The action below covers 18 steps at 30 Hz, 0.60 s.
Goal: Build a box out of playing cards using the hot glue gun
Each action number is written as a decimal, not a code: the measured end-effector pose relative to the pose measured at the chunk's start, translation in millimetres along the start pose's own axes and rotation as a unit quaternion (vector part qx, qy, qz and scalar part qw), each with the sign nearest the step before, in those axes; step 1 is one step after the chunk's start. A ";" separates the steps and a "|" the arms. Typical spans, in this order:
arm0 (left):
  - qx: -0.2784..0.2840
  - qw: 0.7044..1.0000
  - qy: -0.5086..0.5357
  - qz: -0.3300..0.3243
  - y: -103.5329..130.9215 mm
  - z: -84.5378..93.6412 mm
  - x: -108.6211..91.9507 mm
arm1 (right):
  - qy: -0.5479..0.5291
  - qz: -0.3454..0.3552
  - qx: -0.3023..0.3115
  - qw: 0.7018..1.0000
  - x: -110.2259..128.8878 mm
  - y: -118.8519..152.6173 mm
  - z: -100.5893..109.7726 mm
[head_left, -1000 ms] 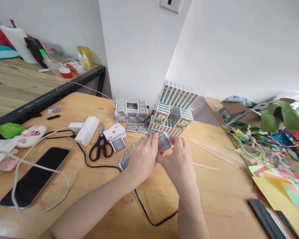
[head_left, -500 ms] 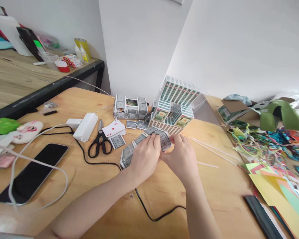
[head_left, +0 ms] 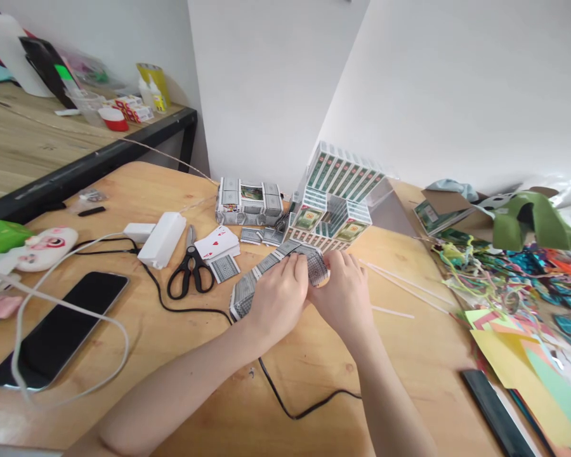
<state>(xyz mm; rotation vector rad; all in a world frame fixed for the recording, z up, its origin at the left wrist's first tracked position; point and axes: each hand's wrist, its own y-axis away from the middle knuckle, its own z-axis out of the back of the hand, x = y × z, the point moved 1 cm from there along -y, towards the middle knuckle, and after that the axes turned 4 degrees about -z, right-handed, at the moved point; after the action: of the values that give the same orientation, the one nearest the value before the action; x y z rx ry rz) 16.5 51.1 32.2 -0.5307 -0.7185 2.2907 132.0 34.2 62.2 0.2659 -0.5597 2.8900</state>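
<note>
A long box-like piece covered in grey-backed playing cards lies slanted on the table in front of me. My left hand is closed over its middle, fingers wrapped across the top. At its right end, my right hand pinches the edge, thumb below and fingers curled. The hands nearly touch, and their undersides are hidden. Just behind stands a structure of green-and-white card boxes. Left of the piece are loose playing cards, some face up, and black-handled scissors. Another card-covered box sits farther back.
A black cable runs under the piece across the table. To the left lie a phone and a white adapter. Coloured paper, yarn and a dark bar are at right. A wall rises behind.
My view has shifted slightly. Both hands stay on the card-covered piece in nearly the same place; my right fingers have curled in a little more at its end.
</note>
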 end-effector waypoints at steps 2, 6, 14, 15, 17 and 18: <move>0.007 1.000 0.001 0.005 -0.4 0.8 -0.3 | 0.000 0.011 0.000 1.000 -0.6 -1.5 0.3; 0.030 0.999 0.012 0.007 -0.7 2.7 -0.9 | -0.014 0.019 0.000 1.000 -0.6 -4.1 3.7; 0.031 0.999 0.017 0.025 -1.6 6.4 1.1 | -0.058 -0.037 -0.007 0.998 6.2 7.1 6.5; 0.032 0.999 0.018 0.026 -1.9 7.1 1.8 | -0.054 -0.049 -0.018 0.997 7.9 10.0 5.4; 0.039 0.999 0.020 0.031 -2.5 8.3 3.1 | -0.047 -0.062 -0.033 0.996 10.9 14.4 3.1; 0.042 0.998 0.020 0.034 -2.7 8.7 3.6 | -0.042 -0.063 -0.036 0.996 12.0 15.5 2.2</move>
<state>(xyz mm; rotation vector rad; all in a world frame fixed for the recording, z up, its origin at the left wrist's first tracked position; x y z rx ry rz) 10.6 52.3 39.9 -0.5671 -0.5903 2.3551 117.4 21.0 61.3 0.3980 -0.6357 2.7410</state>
